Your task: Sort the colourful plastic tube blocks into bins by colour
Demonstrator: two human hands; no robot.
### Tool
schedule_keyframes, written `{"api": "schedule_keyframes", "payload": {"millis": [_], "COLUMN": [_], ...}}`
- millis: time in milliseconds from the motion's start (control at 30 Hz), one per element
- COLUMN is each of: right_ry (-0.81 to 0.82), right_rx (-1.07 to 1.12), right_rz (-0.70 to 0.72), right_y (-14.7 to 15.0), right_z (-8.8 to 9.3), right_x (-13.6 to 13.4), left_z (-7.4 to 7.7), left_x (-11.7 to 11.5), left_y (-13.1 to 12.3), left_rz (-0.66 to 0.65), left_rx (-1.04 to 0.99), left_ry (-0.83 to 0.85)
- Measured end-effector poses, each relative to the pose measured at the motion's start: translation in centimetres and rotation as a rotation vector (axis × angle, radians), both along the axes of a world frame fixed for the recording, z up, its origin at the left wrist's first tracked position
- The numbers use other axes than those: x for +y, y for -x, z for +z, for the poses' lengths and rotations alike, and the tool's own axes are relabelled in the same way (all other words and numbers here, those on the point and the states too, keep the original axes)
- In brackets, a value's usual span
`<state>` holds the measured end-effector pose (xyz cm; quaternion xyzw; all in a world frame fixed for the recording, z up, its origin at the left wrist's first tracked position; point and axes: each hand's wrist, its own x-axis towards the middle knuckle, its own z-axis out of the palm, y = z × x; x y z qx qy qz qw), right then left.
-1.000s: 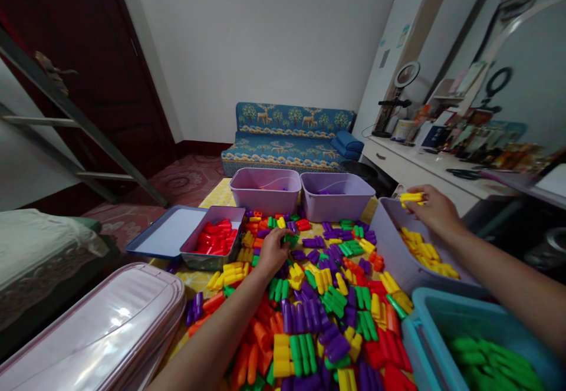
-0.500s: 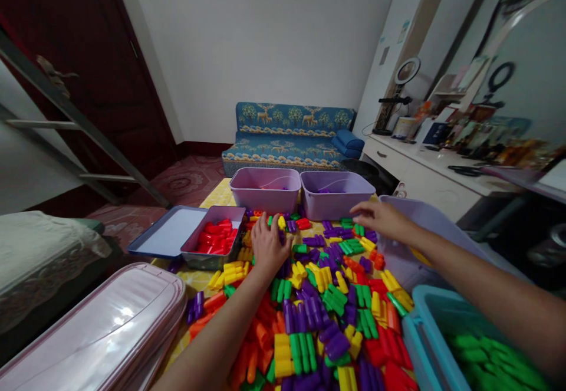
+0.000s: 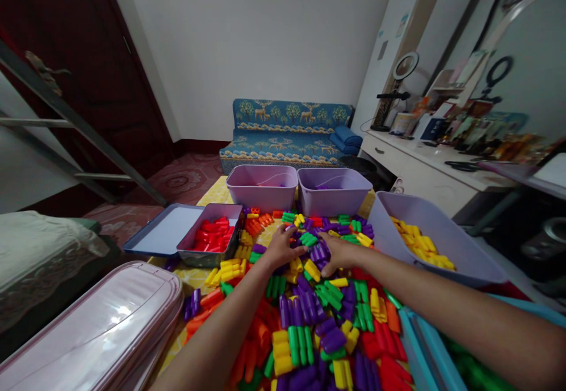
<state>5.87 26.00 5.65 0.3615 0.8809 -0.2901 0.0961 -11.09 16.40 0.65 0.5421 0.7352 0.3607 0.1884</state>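
Plastic pieces in purple, green, yellow, red and orange, shaped like joined tubes, lie heaped in front of me. My left hand [image 3: 282, 247] rests at the heap's far middle, fingers curved and apart, near a green piece [image 3: 308, 239]. My right hand [image 3: 339, 253] faces it from the right, with thumb and fingers apart beside purple pieces [image 3: 319, 253]. These pieces lie between the two hands. I see neither hand lifting anything; the undersides of the fingers are hidden.
Two lilac bins [image 3: 262, 193] stand at the back. Right are a lilac bin with yellow pieces [image 3: 420, 243] and a turquoise bin [image 3: 427, 350] with green pieces. Left are a tin [image 3: 207, 258] holding red pieces and stacked pink lids [image 3: 101, 326]. A yellow cloth [image 3: 214, 193] covers the table.
My right hand has moved left from the right-hand lilac bin's edge to the middle of the heap. My left hand has shifted slightly right and nearer, so the hands now face each other.
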Motion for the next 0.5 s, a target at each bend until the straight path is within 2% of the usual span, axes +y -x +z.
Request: {"api": "schedule_keyframes", "payload": {"millis": [67,133,233,333,400,433,500], "right_ry": [0.004,-0.001,-0.094,-0.257,-0.345,-0.376,-0.453], "right_rx": [0.131,0.206,0.267,0.323,0.332,0.312,0.315], "right_rz": [-0.009,0.029,0.127,0.133,0.142,0.144,0.236], "right_y": [0.5,0.2,-2.0,-6.2,-9.2,-10.7,-13.1], "right_z": [0.5,1.7,4.4,6.3,5.7,4.6,0.9], "right_x": [-0.6,-1.6,-4.6,-9.5,-13.4,-15.2,-18.4], "left_z": [0.6,1.8,4.0,6.4,7.8,8.3,8.7], "left_x": [-0.1,-0.9,-3.6,-7.9,-11.6,-13.5,-17.3], "left_y": [0.0,0.2,0.7,0.6,0.3,0.1,-0.4], "left_rz": [-0.159,-0.261,-0.296,-0.28,-0.239,-0.26,-0.271], "left_rx": [-0.165,-0.228,-0.101,0.06,0.117,0.127,0.13], "left_ry": [-0.017,-0.025,-0.086,-0.071,0.001,0.056,0.182]}}
